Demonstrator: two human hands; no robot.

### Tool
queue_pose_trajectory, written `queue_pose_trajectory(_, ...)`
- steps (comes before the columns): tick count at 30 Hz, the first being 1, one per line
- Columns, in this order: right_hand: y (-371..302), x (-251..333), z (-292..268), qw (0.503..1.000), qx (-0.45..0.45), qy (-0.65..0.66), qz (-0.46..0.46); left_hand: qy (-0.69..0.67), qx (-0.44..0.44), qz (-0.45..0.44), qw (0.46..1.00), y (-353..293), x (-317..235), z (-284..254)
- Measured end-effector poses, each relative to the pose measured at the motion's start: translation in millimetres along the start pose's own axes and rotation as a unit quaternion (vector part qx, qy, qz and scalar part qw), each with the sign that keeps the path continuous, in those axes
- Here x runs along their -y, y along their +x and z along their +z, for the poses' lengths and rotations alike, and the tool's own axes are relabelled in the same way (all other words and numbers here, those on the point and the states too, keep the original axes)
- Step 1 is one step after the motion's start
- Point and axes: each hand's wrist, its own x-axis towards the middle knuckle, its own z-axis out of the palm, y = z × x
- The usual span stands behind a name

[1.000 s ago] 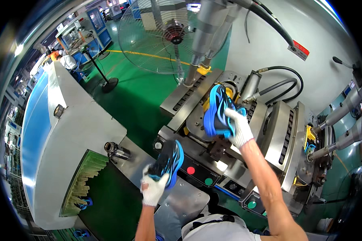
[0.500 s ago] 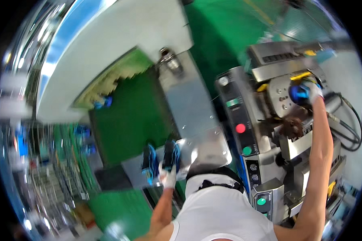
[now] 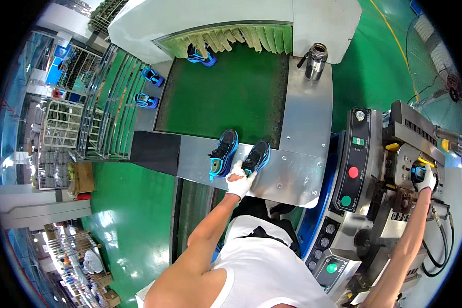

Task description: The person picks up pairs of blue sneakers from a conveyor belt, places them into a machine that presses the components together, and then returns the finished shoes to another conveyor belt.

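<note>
A pair of black-and-blue sneakers stands on the metal ledge in front of me: a left sneaker [image 3: 224, 151] and a right sneaker [image 3: 256, 158]. My left hand [image 3: 240, 180], in a white glove with some skin showing, is closed at the heel of the right one. Far to the right, my gloved right hand [image 3: 427, 179] is closed on another black-and-blue sneaker [image 3: 419, 171] set in the steel press machine [image 3: 406, 163]. That sneaker is partly hidden by the hand and the machine's parts.
A green conveyor belt [image 3: 223, 97] runs under a fringed curtain [image 3: 236, 38], where more sneakers sit. Two sneakers [image 3: 148, 100] rest by the belt's left edge. A steel flask [image 3: 316, 62] stands on the right ledge. The control panel [image 3: 355, 161] has red and green buttons.
My view has swung round, so the belt and ledge now appear straighter and the picture sharper. Both hands remain at the same sneakers.
</note>
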Motion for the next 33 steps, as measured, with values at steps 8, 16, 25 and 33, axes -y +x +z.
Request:
queue_pose_trajectory(8,-414,-11,158,0.801,-0.142,-0.281,-0.509,-0.179,-0.004,0.165,0.97,16,16,-111)
queue_pose_trajectory(16,-473,-112,244,0.704,0.164,-0.66,-0.205,-0.133,0.06,0.063,0.987,65,96,-81)
queue_pose_trajectory(25,-702,-104,478,0.991,0.049,-0.092,-0.081,-0.199,0.224,0.114,0.947,130,83,-104)
queue_pose_trajectory(33,-724,-20,349,0.939,0.131,0.105,0.3,-0.136,0.304,0.261,0.906,118,0,-141)
